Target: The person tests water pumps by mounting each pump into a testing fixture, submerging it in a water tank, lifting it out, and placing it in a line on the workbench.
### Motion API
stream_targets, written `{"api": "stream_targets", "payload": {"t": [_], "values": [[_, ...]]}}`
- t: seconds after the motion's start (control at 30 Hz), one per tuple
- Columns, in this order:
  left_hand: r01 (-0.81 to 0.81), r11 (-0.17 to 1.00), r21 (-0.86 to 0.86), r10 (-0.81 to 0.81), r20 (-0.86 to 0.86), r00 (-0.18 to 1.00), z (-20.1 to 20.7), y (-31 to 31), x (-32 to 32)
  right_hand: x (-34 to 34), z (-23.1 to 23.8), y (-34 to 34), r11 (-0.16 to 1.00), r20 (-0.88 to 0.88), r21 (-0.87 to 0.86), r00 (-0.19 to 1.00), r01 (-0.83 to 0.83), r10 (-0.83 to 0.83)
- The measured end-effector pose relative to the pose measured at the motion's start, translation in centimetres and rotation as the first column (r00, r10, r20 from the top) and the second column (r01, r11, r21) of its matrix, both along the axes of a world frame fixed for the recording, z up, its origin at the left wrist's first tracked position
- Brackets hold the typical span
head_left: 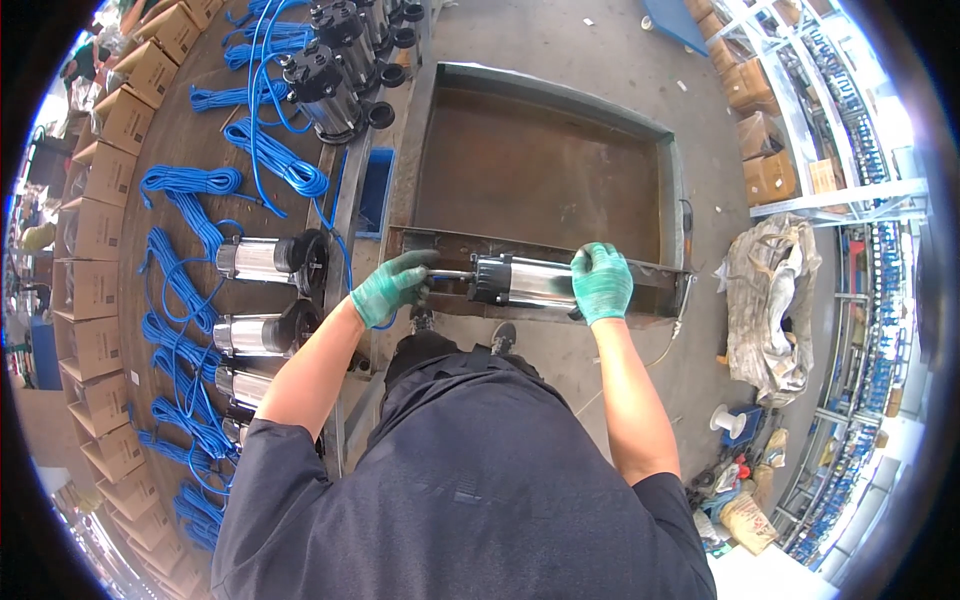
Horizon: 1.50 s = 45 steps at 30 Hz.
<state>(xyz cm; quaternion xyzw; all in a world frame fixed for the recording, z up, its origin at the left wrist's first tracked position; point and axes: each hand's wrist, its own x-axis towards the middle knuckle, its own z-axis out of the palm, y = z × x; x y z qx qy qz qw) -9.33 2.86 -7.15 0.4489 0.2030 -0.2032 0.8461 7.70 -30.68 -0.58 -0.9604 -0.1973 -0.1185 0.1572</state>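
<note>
A submersible pump (540,283) with a shiny steel body and a black end lies sideways along the near edge of a metal tank. My right hand (602,282), in a green glove, is closed over the pump's right end. From the black end on the left, a thin metal rod (452,274) sticks out. My left hand (395,287), gloved in green with darkened fingertips, has its fingers curled at the rod's outer end. The fingers partly hide what lies between them. A bit of blue cable shows just below this hand.
The rusty-bottomed tank (675,205) spreads out ahead. Left of me, a bench holds more steel pumps (255,259) and coiled blue cables (190,180). Upright pumps (325,95) stand at the far left. Cardboard boxes (97,290) line the bench's outer side. A wrapped bundle (770,305) lies on the right.
</note>
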Motion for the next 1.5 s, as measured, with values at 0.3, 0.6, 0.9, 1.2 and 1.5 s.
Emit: {"api": "stream_targets", "payload": {"t": [0.3,0.6,0.9,1.2,1.5], "values": [[0.274,0.518,0.81,-0.41,-0.046,0.911,-3.4,0.1,0.5,0.1,-0.1,0.0,1.0,-0.001,-0.021,1.0,-0.009,0.009],[-0.06,0.881,0.47,-0.073,0.259,0.963,-2.9,-0.7,-0.3,0.0,-0.1,0.0,1.0,-0.008,-0.003,1.0,-0.016,0.016],[0.036,0.948,0.317,-0.094,0.172,0.981,-1.5,0.0,0.5,-0.1,-0.2,-0.2,1.0,0.02,-0.016,1.0,-0.007,0.007],[0.203,0.278,0.939,-0.418,-0.073,0.906,-0.5,-0.4,1.9,0.0,-0.2,-0.2,1.0,-0.006,-0.029,1.0,-0.007,0.007],[-0.074,0.781,0.62,-0.138,0.286,0.948,-1.2,-1.0,0.5,-0.1,-0.1,0.0,1.0,0.017,-0.024,1.0,-0.019,0.019]]}}
